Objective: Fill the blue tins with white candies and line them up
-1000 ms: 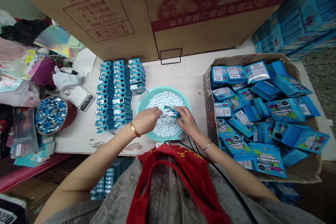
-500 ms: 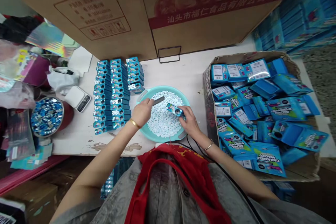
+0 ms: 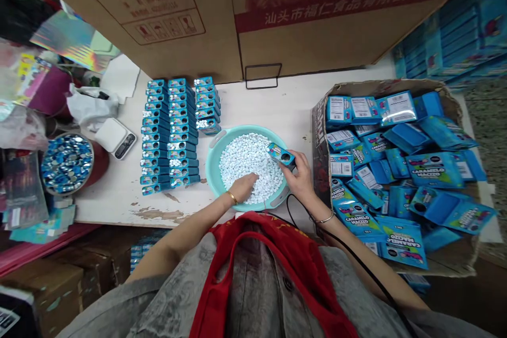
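Note:
A turquoise basin (image 3: 213, 169) filled with small white candies (image 3: 245, 161) stands at the table's front edge. My left hand (image 3: 242, 188) is down in the candies on the near side of the basin. Its fingers are closed and partly sunk, so what they hold is hidden. Over the basin's right side, my right hand (image 3: 299, 173) grips a small blue candy box (image 3: 281, 154), tilted, with a dark round opening on its upper face. To the left, rows of similar blue boxes (image 3: 182, 137) stand close together, some with white candies showing in their openings.
A worn carton (image 3: 321, 153) of blue packets stands at the right. Large cardboard boxes (image 3: 301, 47) wall off the back, with a wire handle (image 3: 262, 76) before them. At the left are a white scale (image 3: 116, 137) and a red tub (image 3: 99, 161) of shiny blue-silver pieces.
My left hand has come down into the candies, and the grey strip-like tool it held no longer shows. My right hand and box have shifted slightly right; the view has shifted a little.

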Demonstrator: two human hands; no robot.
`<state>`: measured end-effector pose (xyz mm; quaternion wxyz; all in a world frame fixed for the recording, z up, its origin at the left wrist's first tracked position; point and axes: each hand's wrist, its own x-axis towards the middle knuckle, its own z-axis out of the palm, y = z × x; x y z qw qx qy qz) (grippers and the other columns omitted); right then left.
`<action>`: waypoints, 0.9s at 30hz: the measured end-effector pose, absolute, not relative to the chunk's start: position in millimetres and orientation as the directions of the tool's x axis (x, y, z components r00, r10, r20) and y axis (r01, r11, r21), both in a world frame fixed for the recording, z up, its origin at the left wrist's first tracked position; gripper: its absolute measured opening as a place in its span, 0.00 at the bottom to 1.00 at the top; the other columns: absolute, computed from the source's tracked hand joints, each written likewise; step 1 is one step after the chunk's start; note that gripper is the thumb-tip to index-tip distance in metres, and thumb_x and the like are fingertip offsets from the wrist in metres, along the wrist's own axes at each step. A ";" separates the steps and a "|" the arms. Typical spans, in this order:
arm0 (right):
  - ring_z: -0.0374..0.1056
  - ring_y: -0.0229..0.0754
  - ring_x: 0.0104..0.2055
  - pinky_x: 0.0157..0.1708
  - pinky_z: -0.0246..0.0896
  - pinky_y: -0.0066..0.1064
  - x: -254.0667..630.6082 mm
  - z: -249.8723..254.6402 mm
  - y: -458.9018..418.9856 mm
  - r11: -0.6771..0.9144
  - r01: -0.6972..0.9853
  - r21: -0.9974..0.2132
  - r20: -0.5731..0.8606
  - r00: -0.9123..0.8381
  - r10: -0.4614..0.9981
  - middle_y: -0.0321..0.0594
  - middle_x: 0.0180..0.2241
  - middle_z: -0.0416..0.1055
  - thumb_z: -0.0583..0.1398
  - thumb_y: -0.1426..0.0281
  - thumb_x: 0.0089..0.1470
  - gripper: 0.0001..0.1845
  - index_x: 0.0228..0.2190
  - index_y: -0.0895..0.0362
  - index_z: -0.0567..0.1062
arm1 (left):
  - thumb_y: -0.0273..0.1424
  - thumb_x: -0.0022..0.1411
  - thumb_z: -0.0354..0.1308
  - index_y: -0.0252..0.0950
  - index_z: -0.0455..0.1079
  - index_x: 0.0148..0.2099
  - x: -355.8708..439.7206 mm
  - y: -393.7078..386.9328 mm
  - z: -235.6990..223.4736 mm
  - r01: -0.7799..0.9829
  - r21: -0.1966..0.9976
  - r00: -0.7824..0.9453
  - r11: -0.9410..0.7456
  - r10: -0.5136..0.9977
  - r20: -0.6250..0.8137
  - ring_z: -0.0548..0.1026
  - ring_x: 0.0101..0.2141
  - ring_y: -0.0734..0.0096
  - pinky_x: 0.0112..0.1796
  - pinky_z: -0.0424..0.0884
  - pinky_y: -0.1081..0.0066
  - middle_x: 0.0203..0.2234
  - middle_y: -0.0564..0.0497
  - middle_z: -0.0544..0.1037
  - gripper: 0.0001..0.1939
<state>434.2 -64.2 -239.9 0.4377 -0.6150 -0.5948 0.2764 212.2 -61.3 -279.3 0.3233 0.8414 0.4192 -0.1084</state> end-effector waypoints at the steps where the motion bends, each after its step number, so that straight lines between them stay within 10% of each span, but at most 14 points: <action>1: 0.67 0.48 0.48 0.49 0.65 0.42 434.0 -240.0 -64.9 0.086 0.488 -0.869 0.176 0.140 0.974 0.45 0.44 0.69 0.59 0.66 0.57 0.18 0.49 0.54 0.69 | 0.18 0.58 0.50 0.35 0.62 0.57 213.8 -64.6 -278.1 0.760 0.494 0.638 -0.422 0.628 -0.446 0.71 0.50 0.67 0.51 0.68 0.68 0.51 0.45 0.72 0.25; 11: 0.65 0.49 0.50 0.51 0.64 0.44 432.8 -241.4 -70.2 0.115 0.498 -0.859 0.183 0.088 0.979 0.46 0.46 0.67 0.56 0.72 0.56 0.20 0.51 0.53 0.68 | 0.24 0.62 0.49 0.34 0.61 0.57 177.5 -44.9 -196.7 0.593 0.718 0.714 -0.365 0.651 -0.258 0.70 0.52 0.64 0.53 0.68 0.62 0.50 0.41 0.72 0.20; 27: 0.63 0.50 0.53 0.56 0.62 0.51 401.5 -254.7 -77.9 0.262 0.471 -0.842 0.237 -0.113 0.965 0.46 0.48 0.66 0.52 0.81 0.50 0.30 0.54 0.51 0.67 | 0.20 0.67 0.43 0.30 0.60 0.59 260.0 -33.1 -66.9 0.779 -0.010 0.537 -0.627 0.676 -0.505 0.77 0.39 0.62 0.34 0.73 0.67 0.42 0.39 0.72 0.20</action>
